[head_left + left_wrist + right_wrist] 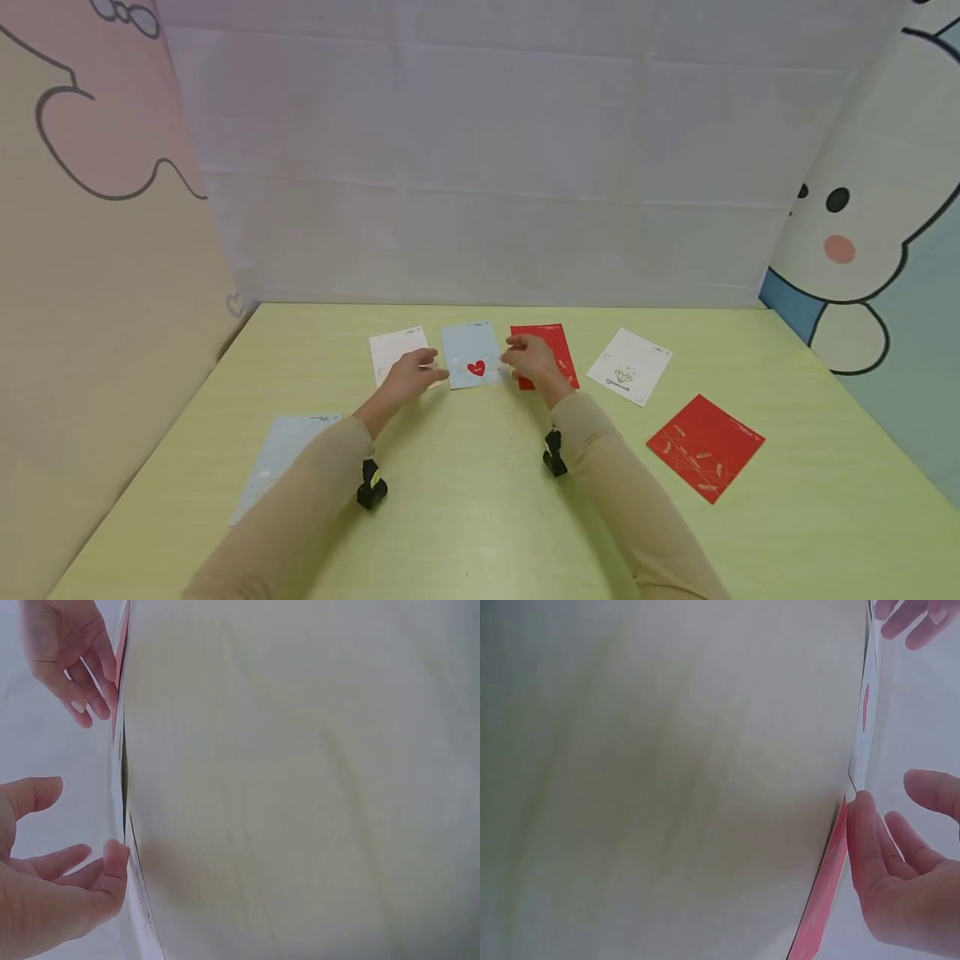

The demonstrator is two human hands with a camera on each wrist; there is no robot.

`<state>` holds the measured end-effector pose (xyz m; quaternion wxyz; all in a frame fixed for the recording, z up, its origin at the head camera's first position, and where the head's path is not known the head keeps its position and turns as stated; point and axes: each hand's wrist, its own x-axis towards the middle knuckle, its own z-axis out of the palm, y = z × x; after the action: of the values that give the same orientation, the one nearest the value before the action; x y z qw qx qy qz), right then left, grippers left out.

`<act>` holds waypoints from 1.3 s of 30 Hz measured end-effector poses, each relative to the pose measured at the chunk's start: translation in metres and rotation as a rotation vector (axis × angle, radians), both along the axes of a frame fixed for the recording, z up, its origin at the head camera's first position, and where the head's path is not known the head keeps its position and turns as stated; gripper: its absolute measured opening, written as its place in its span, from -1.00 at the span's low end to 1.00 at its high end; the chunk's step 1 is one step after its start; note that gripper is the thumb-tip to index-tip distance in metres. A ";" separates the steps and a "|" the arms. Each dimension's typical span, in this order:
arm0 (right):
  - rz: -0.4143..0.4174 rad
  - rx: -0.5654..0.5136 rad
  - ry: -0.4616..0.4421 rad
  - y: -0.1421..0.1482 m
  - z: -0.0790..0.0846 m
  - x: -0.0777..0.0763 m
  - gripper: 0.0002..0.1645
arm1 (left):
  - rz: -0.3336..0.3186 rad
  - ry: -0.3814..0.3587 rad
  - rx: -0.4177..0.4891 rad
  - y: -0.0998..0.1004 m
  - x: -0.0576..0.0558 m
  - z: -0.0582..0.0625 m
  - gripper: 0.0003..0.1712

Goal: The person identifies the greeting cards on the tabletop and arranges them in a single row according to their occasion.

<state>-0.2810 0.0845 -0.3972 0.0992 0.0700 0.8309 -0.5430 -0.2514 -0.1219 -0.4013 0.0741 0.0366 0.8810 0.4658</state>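
Note:
A light blue card with a red heart lies flat near the table's far edge, between both hands. My left hand is just left of it, over the lower right part of a white card. Its fingers and thumb are spread apart, with nothing between them. On the other side, my right hand hovers over the left part of a red card, fingertips close to the blue card's right edge. The right wrist view shows that hand's fingers relaxed and holding nothing.
Right of the red card lies a tilted white card with a line drawing. A larger red card sits nearer on the right. At the left, another pale blue card is partly under my left sleeve. A white sheet hangs behind the table.

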 end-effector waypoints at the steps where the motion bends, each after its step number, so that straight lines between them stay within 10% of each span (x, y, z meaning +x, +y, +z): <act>1: -0.004 -0.007 -0.001 0.000 0.000 -0.001 -0.52 | 0.009 -0.007 0.010 0.001 -0.001 0.000 -0.37; 21: -0.040 -0.041 -0.064 -0.008 0.003 -0.003 -0.53 | 0.080 -0.082 0.089 0.021 -0.018 -0.009 -0.32; 31: -0.049 -0.087 -0.084 -0.008 0.001 -0.003 -0.53 | 0.126 -0.139 0.269 0.024 -0.010 0.007 -0.40; 39: -0.074 -0.077 -0.095 -0.009 0.000 -0.004 -0.54 | 0.212 -0.060 0.304 0.023 -0.035 -0.024 -0.44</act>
<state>-0.2848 0.0755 -0.3975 0.1209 0.1222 0.8006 -0.5739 -0.2862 -0.0992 -0.4256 0.0444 -0.0593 0.7969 0.5995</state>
